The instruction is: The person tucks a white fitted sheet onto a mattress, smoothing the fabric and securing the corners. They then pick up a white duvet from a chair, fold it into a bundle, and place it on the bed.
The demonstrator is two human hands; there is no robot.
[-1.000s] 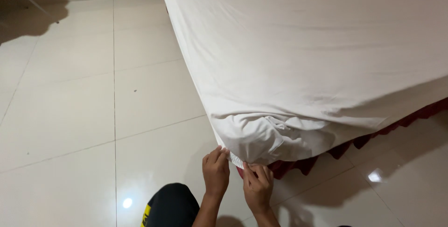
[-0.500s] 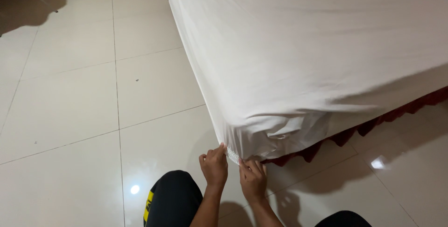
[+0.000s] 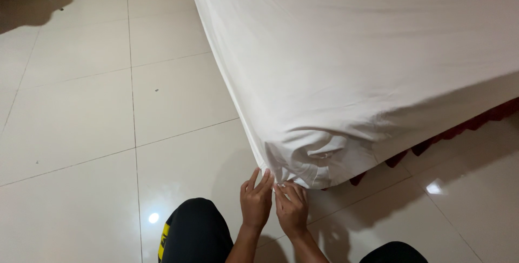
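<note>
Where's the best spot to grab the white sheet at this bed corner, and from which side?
Probably the bunched bottom hem of the white sheet, at the mattress corner, coming from below on the floor side. The cloth gathers into loose folds there, while the top is stretched flat. The left hand and right hand already meet at that hem.

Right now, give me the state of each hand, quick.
Left hand: fingers open, tips touching the white fabric bed sheet at the corner.
Right hand: fingers pinched on the sheet's lower edge.
</note>
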